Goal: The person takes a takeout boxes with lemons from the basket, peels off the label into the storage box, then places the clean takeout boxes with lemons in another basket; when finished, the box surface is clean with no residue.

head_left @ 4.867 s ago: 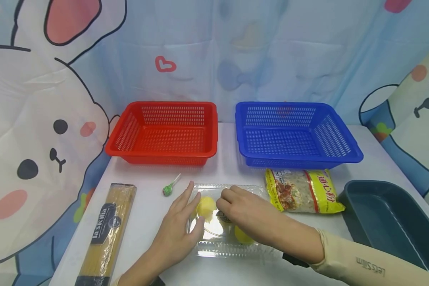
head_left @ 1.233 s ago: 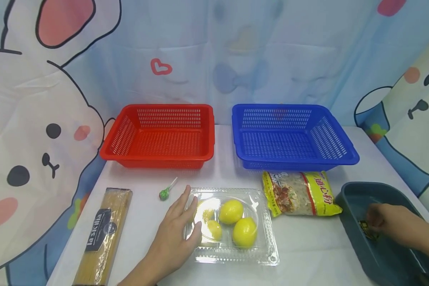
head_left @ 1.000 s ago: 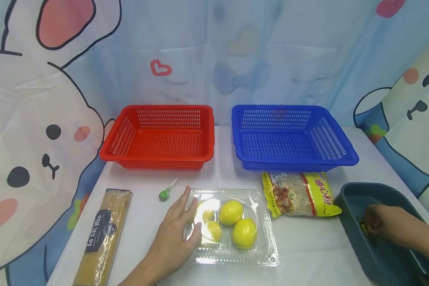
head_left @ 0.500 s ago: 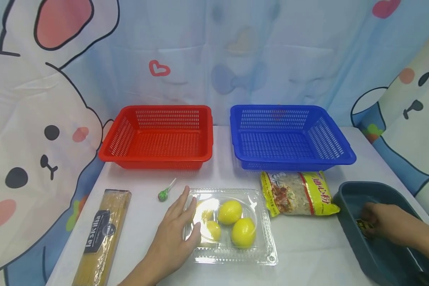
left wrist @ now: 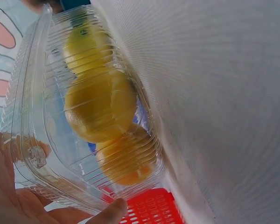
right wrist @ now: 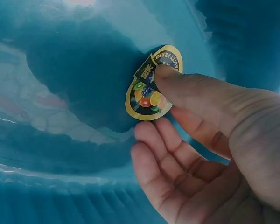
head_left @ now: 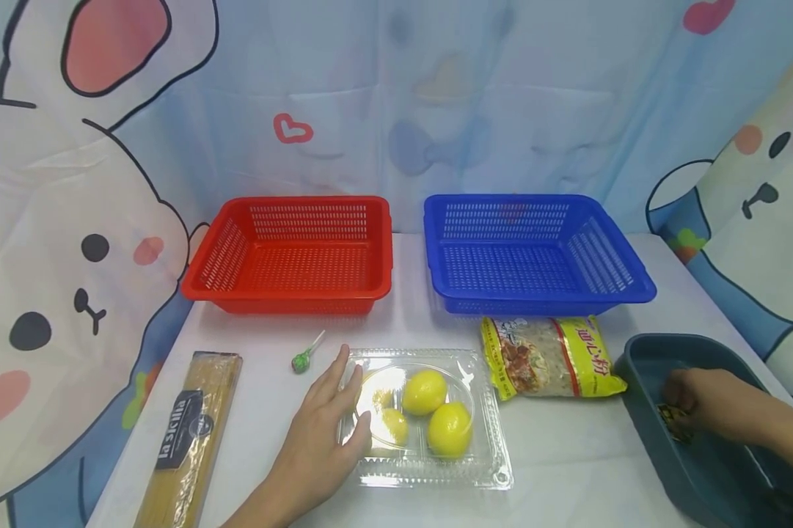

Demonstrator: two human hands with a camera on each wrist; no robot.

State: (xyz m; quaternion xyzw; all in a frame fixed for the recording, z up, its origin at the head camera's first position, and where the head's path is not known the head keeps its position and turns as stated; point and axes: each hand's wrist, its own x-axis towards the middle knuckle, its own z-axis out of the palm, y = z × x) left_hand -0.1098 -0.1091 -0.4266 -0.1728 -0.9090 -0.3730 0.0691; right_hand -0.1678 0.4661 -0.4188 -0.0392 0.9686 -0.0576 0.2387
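A clear plastic clamshell box (head_left: 495, 440) lies at the middle of the table, with yellow lemons (head_left: 450, 430) showing through its lid. My left hand (head_left: 320, 433) rests against the box's left side, fingers spread and fairly straight; the left wrist view has the fingers by a corner of the box (left wrist: 37, 156). Over at the right, my right hand (head_left: 720, 407) is down inside a dark teal bin (head_left: 647, 425). Between thumb and fingers it pinches a black and gold oval fruit sticker (right wrist: 149, 100), printed with fruit, held close over the bin's floor.
Behind stand a red basket (head_left: 290, 304) and a blue basket (head_left: 541, 301). A yellow-ended food bag (head_left: 551, 359) lies between the box and the bin. On the left are a spaghetti pack (head_left: 188, 440) and a green lollipop (head_left: 301, 361).
Earlier my right hand was at the sticker on the clamshell lid; now it holds the sticker inside the teal bin, and the lid there is bare. My left hand has stayed beside the box.
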